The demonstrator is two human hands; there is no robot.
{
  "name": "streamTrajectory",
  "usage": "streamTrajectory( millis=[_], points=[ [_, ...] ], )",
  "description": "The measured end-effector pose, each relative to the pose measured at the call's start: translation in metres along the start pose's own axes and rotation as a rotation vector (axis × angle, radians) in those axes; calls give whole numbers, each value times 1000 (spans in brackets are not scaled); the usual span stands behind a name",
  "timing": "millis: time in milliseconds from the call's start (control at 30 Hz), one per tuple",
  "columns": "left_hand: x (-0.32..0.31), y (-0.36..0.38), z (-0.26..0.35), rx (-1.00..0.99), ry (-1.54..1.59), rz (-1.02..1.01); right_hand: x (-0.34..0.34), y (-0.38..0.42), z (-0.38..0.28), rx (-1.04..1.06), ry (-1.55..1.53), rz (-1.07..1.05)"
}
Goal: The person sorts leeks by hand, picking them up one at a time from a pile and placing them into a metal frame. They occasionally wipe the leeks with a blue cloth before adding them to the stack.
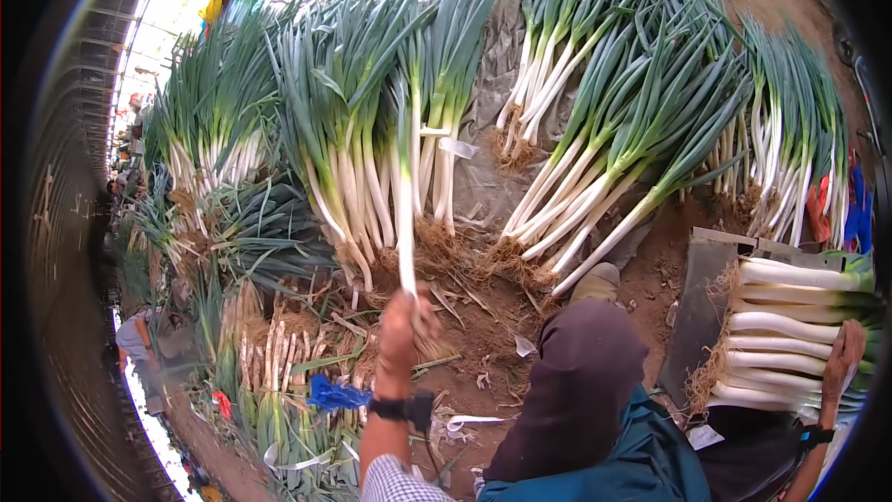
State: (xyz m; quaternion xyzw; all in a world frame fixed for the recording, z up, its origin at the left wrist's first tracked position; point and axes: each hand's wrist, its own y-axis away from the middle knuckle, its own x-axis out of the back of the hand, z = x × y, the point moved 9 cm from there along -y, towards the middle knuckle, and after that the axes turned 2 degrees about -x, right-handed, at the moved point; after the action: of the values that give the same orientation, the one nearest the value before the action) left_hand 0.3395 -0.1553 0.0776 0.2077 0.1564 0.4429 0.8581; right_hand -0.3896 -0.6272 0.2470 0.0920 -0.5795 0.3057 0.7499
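Note:
My left hand is closed round the root end of a single long leek, whose white stem points up and whose green leaves lie over the big bunch behind it. At the right, my right hand rests across a row of thick white leeks laid side by side on a dark board, their roots to the left. The fingers of my right hand lie along the leeks, apart from my left hand.
Leek bunches lie across the back, with more to the right. Trimmed leeks and a blue scrap lie at lower left. My covered knee rises in the middle. Another person is at far left.

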Motion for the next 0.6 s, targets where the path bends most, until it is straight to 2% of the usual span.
streamTrajectory(
  millis=[100, 167, 233, 267, 333, 433, 500, 600],
  points=[
    [0, 69, -171, 364, 633, -135, -2, 0, 2, -7, 34, 21],
    [-20, 93, -219, 536, 727, -171, -1, -3, 1, -7, 16, -2],
    [-31, 83, -216, 543, 698, -195, 2, -5, -4, -7, 4, 20],
    [-31, 66, -211, 491, 600, -174, 4, -6, -7, -10, -1, 20],
    [-39, 18, -186, 378, 698, -252, 5, -8, -9, -36, -38, 29],
    [-21, -54, -140, 260, 391, 21, 20, -12, -27, -48, -71, 33],
    [-4, -90, -139, 207, 242, 61, 28, -12, -32, -36, -90, 43],
    [-29, -46, -67, -4, 46, 122, 29, -14, -36, -33, -113, 54]
  ],
)
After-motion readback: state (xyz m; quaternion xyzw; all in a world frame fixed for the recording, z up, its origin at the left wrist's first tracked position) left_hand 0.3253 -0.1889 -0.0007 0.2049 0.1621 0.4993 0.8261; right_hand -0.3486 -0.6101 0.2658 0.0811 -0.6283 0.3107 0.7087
